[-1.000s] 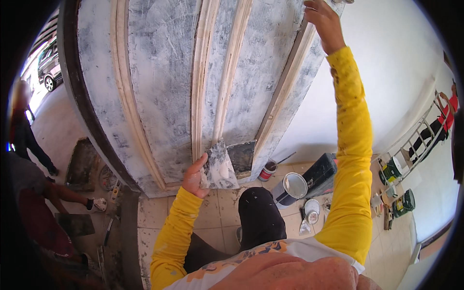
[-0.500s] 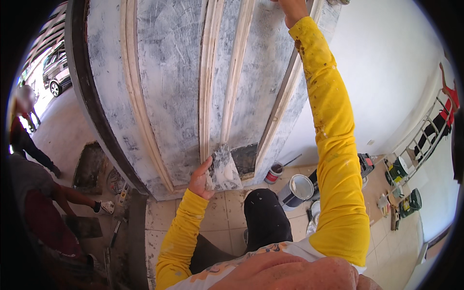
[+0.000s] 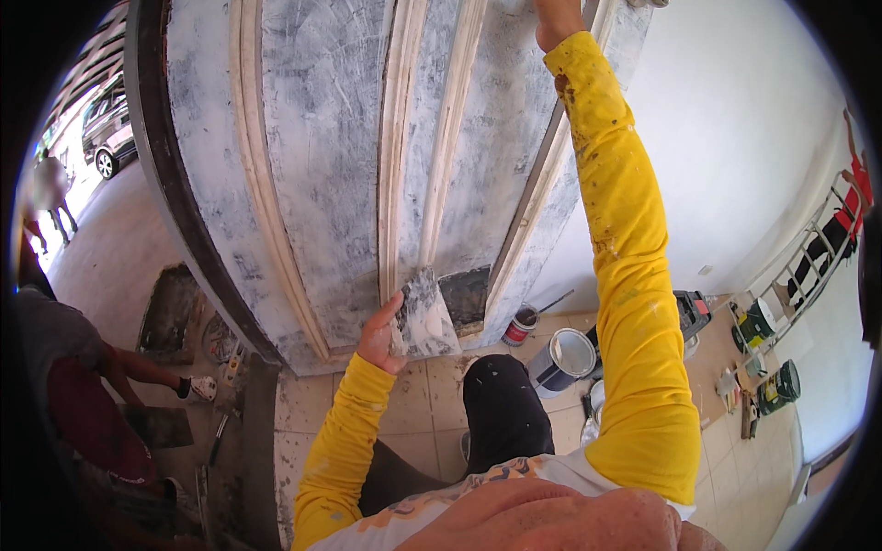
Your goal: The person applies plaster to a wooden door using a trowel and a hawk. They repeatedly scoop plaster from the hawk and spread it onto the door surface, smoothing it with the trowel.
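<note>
Panel (image 3: 322, 138): grey-white, smeared, 11 o'clock. Bucket (image 3: 543, 373): 4 o'clock. Paste-smeared plate (image 3: 427, 321): toward 6 o'clock, near centre, before panel's lower part. Left hand (image 3: 378, 338): 7–8 o'clock, closed on plate's edge. Right hand (image 3: 557, 22): 1 o'clock, fingers cut off; opening, hold cannot be told. Can (image 3: 520, 328): bucket's 10 o'clock.

Upper-left glare, dark rim, fisheye bending
</note>
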A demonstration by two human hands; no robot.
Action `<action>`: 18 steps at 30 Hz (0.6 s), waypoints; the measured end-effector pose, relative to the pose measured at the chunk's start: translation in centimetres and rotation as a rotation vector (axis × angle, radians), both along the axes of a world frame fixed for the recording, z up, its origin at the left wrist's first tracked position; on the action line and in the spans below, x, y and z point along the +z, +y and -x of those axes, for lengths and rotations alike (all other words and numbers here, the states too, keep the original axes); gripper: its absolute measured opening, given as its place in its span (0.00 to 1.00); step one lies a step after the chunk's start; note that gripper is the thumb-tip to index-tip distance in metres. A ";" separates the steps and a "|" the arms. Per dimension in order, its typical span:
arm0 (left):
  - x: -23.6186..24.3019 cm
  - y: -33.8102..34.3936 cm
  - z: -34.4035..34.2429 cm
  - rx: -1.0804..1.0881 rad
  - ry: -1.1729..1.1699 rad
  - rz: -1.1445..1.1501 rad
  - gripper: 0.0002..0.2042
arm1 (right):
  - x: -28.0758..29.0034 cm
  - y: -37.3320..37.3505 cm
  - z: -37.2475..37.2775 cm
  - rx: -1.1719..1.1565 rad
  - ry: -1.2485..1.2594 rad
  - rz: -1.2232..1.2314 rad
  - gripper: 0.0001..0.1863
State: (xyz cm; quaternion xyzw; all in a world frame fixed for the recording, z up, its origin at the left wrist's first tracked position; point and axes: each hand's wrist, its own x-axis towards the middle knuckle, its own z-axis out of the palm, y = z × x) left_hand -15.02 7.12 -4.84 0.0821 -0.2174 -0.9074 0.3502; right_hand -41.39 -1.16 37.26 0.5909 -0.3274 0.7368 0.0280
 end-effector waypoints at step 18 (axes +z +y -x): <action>-0.3 0.0 -0.1 0.030 -0.011 -0.023 0.16 | -1.2 0.2 1.1 -0.014 -0.034 0.121 0.17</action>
